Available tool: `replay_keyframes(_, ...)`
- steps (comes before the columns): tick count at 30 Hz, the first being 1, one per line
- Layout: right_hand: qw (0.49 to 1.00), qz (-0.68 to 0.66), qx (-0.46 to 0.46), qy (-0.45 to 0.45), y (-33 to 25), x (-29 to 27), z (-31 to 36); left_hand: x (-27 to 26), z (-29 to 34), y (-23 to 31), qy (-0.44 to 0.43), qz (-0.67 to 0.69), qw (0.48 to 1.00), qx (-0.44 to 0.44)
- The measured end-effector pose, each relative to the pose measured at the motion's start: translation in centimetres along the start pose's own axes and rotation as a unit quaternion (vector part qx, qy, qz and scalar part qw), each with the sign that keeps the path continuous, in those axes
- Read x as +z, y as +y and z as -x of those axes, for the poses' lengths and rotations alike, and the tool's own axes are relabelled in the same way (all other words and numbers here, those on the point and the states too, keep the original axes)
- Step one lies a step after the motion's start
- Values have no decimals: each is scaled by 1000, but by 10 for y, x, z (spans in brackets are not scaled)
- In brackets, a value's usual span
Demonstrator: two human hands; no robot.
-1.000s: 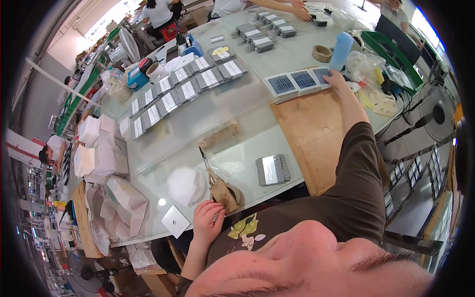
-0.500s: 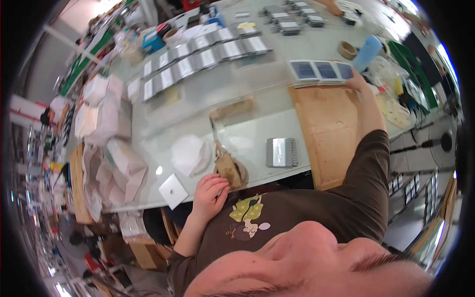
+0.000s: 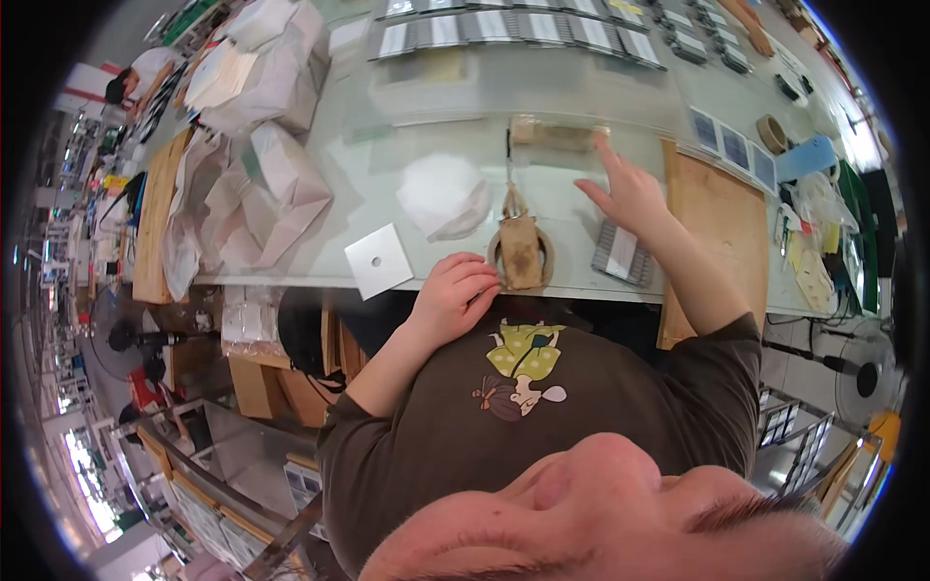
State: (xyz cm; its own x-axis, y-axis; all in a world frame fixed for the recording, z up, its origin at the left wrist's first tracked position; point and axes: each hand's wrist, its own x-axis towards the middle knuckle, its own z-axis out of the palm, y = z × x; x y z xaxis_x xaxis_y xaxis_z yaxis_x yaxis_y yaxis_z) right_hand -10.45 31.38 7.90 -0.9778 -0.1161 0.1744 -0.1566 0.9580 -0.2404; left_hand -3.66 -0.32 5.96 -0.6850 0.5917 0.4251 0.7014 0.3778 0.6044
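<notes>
My right hand (image 3: 630,189) reaches over the table with index finger and thumb spread, holding nothing. Its index fingertip is close to the right end of a tan cloth-like strip (image 3: 557,136); whether they touch I cannot tell. Below its wrist lies a grey metal piece with fins along its sides (image 3: 620,254). My left hand (image 3: 455,298) rests at the front table edge, fingers loosely bent and thumb apart, with nothing visible in it. Beside it a brown wrapped block with a tied end (image 3: 523,254) lies on a tape roll (image 3: 545,259).
A white square plate with a hole (image 3: 378,259) and a round white pad stack (image 3: 444,197) lie left. White bags (image 3: 271,194) stand farther left. Rows of finned pieces (image 3: 513,29) line the back. A wooden board (image 3: 722,208), dark-blue panels (image 3: 734,147) and a blue bottle (image 3: 809,158) are right.
My right hand has come back from the dark panels at the right to the middle of the table. My left hand stays beside the brown block. The view has shifted.
</notes>
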Motion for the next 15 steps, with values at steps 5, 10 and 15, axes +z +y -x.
replay_keyframes(5, 996, 66, 47, 32, 1, 41, -31, -9, 18, -12, 22, -16, 1000, -10)
replay_keyframes(10, 985, 65, -38, 153, 4, 32, -22, -22, 24, -32, 71, -87, 992, -50)
replay_keyframes(15, 968, -6, -71, 242, 17, 15, -33, -27, -7, -65, 114, -183, 976, -40)
